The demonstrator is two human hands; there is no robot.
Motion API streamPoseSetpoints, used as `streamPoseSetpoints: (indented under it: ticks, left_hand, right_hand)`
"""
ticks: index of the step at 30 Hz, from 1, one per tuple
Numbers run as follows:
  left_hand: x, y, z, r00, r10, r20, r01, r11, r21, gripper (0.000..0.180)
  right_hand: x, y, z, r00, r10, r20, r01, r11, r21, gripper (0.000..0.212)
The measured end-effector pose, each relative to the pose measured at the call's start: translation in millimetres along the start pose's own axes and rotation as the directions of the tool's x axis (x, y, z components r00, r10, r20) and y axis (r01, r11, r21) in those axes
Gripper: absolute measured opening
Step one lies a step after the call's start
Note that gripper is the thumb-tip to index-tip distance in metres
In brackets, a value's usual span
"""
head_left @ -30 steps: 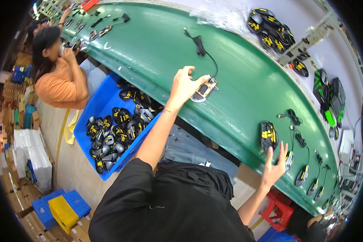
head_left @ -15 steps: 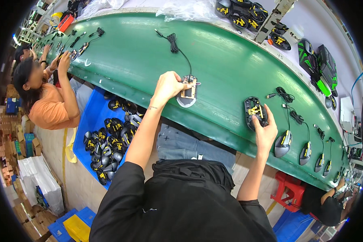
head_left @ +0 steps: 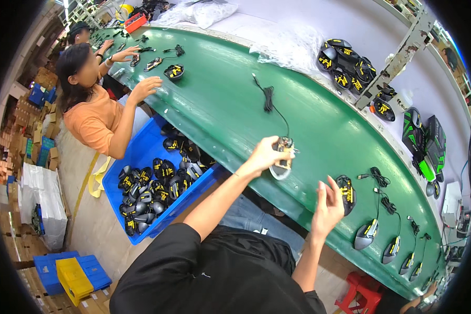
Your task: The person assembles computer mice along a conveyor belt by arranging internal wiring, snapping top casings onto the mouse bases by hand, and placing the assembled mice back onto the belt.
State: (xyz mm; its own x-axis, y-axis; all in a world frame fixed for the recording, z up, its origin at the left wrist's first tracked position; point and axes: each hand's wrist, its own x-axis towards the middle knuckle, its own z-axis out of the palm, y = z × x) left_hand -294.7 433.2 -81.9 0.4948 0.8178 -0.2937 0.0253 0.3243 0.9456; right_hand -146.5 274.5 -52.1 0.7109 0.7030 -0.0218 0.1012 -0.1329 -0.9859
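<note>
My left hand (head_left: 267, 158) pinches an opened computer mouse base (head_left: 280, 171), its circuit board and tan inner part exposed, low over the green conveyor belt (head_left: 220, 99) or resting on it. A black cable (head_left: 268, 98), bundled by a tie, runs from the base toward the far side. My right hand (head_left: 327, 209) has its fingers apart and holds nothing. Just beside it lies a black mouse shell (head_left: 346, 194) with yellow inner parts; the fingers partly overlap its left edge, and I cannot tell if they touch.
Several corded mice (head_left: 366, 234) lie along the belt at the right. A blue crate (head_left: 132, 230) full of mouse shells stands below the belt at left. Farther left, a co-worker in orange (head_left: 97, 120) reaches over the belt near another shell (head_left: 174, 71). A metal post (head_left: 395, 63) rises behind.
My right hand has let go of the mouse shell, which now lies on the belt. My left hand keeps its hold on the base. The view has turned; the co-worker's hands have parted.
</note>
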Motion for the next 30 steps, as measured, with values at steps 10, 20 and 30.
streamPoseSetpoints:
  ticks: [10, 20, 30]
  left_hand:
    - [-64.2, -26.1, 48.8, 0.993, -0.039, 0.109, 0.089, 0.860, -0.503, 0.063]
    - [-73.4, -26.4, 44.3, 0.987, 0.040, 0.152, 0.032, 0.895, -0.445, 0.065]
    - [-73.8, -13.0, 50.1, 0.999, -0.025, 0.028, 0.036, 0.856, -0.515, 0.043]
  right_hand:
    - [20.5, 2.8, 35.4, 0.938, 0.255, 0.235, -0.294, 0.944, 0.150, 0.029]
    - [16.1, 14.2, 20.2, 0.903, 0.304, 0.304, -0.330, 0.943, 0.037, 0.022]
    - [-4.3, -15.6, 35.7, 0.982, 0.159, 0.107, -0.174, 0.972, 0.157, 0.016]
